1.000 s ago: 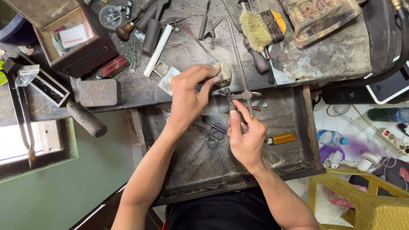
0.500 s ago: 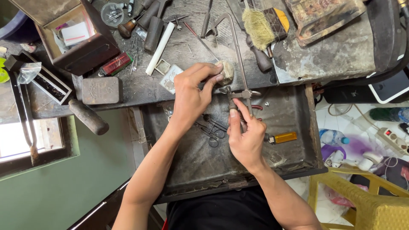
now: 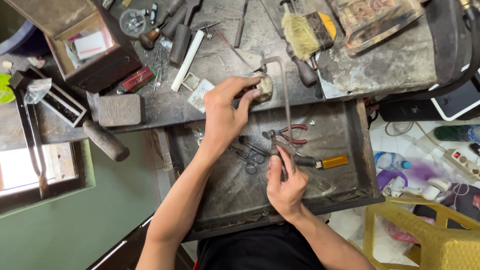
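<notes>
My left hand reaches to the bench edge and pinches a small pale, rounded workpiece against it with thumb and fingers. My right hand grips the handle of a thin metal saw frame, whose frame rises to the workpiece. Both hands are over a dark open drawer tray. In the tray lie red-handled pliers, dark scissors-like tools and a tool with a yellow handle.
The grey bench carries a brush, a white rod, a stone block, a wooden box and several hand tools. A yellow plastic chair stands at the lower right, with bottles and a power strip on the floor.
My right hand has slid down toward me along the saw handle. My left hand stays on the workpiece. The camera view has shifted slightly.
</notes>
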